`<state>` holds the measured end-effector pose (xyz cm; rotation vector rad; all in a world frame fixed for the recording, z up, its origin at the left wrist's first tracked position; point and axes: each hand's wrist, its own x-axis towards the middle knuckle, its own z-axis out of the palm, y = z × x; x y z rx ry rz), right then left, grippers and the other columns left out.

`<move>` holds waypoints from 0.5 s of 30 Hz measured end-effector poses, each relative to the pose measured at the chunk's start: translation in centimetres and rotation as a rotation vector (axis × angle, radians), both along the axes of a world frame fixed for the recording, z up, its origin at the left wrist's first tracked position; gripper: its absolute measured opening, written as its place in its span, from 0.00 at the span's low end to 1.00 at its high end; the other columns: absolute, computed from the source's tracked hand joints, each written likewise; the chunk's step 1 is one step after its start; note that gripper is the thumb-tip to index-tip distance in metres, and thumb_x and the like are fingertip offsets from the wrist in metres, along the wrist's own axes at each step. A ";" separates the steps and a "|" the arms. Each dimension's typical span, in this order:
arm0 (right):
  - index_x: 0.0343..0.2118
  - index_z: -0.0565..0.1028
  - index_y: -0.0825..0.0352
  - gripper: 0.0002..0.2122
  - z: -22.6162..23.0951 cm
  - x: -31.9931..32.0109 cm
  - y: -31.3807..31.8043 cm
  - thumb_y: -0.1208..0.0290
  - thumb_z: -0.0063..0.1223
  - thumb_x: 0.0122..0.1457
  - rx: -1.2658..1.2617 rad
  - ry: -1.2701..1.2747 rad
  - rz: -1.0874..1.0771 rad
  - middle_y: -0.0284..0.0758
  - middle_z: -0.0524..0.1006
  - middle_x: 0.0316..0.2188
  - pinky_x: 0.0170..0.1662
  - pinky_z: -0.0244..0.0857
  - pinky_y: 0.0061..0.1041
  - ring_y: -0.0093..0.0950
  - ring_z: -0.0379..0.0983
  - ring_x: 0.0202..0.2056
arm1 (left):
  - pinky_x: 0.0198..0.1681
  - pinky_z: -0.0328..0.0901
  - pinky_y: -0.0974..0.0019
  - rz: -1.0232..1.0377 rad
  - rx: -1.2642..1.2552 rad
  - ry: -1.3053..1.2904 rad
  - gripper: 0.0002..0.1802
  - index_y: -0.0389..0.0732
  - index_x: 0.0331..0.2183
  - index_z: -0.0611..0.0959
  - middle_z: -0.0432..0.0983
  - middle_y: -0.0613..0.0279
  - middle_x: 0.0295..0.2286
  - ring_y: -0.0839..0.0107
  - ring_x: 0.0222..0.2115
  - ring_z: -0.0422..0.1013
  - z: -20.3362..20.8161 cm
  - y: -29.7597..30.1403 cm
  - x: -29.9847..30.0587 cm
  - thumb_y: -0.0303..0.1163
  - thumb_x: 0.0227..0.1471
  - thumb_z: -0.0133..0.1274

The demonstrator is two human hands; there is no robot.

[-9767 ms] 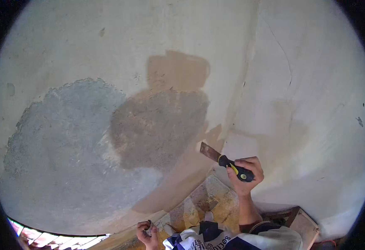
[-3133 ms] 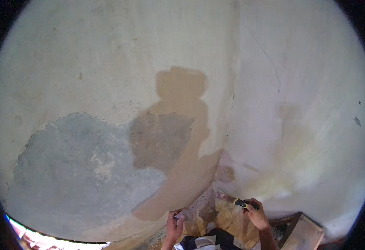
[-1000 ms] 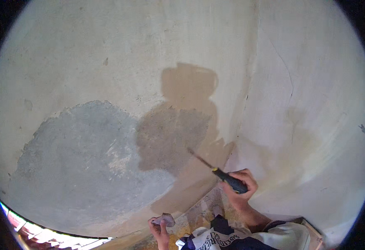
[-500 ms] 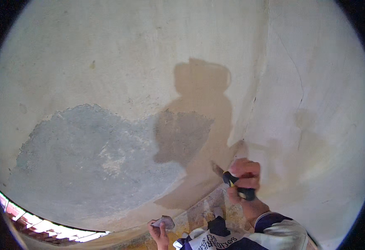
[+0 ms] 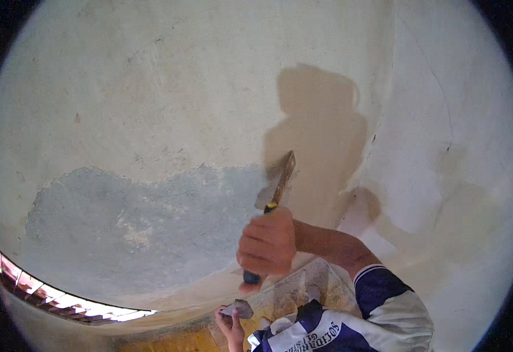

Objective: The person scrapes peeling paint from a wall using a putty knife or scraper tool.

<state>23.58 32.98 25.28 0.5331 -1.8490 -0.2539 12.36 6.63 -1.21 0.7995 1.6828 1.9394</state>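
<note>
My right hand [image 5: 268, 242] is closed round the black-and-yellow handle of a putty knife [image 5: 282, 186]. Its worn brownish blade points up, over the right end of a rough grey patch [image 5: 180, 217] on the pale wall [image 5: 180, 88]. Whether the blade touches the wall I cannot tell. Low in the view, my left hand [image 5: 230, 326] pinches a small grey angular piece [image 5: 240, 308], perhaps folded sandpaper. The paint edge round the patch is ragged and chipped.
To the right, a second wall [image 5: 467, 188] meets this one at a corner and carries a thin crack. A slatted opening [image 5: 63, 302] lets in light at lower left. Below is a yellowish floor [image 5: 168, 340]. My shadow [image 5: 318, 123] falls across the wall.
My right hand has swung left and up from near the corner, bringing the putty knife's blade upward to the patch's right end. The left hand still holds the grey piece. The view has shifted slightly.
</note>
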 end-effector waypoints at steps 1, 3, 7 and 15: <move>0.13 0.66 0.63 0.14 -0.1 -0.1 -0.5 0.57 0.52 0.39 -0.001 0.007 0.016 0.26 0.62 0.12 0.16 0.54 0.28 0.24 0.61 0.14 | 0.40 0.59 0.72 0.016 -0.001 0.007 0.14 0.39 0.40 0.66 0.64 0.65 0.33 0.77 0.35 0.62 0.2 -0.1 0.3 0.25 0.52 0.51; 0.11 0.63 0.60 0.15 -1.3 0.4 -2.9 0.58 0.52 0.44 0.130 -0.250 0.433 0.25 0.57 0.11 0.15 0.52 0.24 0.24 0.58 0.13 | 0.40 0.59 0.71 0.040 -0.002 0.016 0.15 0.40 0.40 0.66 0.65 0.64 0.33 0.76 0.35 0.63 0.0 -0.4 1.1 0.25 0.51 0.52; 0.11 0.63 0.59 0.14 -1.7 -0.8 -0.6 0.63 0.47 0.50 0.031 -0.042 0.209 0.25 0.59 0.13 0.16 0.52 0.22 0.22 0.60 0.15 | 0.39 0.59 0.72 0.092 -0.065 0.028 0.15 0.40 0.40 0.66 0.65 0.64 0.33 0.76 0.34 0.63 -2.0 -0.6 1.6 0.25 0.51 0.53; 0.15 0.64 0.58 0.09 -3.1 0.8 -1.1 0.62 0.51 0.37 -0.077 -0.200 0.451 0.26 0.61 0.15 0.15 0.52 0.23 0.23 0.62 0.16 | 0.39 0.61 0.71 0.153 -0.003 -0.030 0.15 0.40 0.39 0.66 0.66 0.64 0.32 0.75 0.34 0.65 -2.7 -0.4 3.3 0.25 0.50 0.53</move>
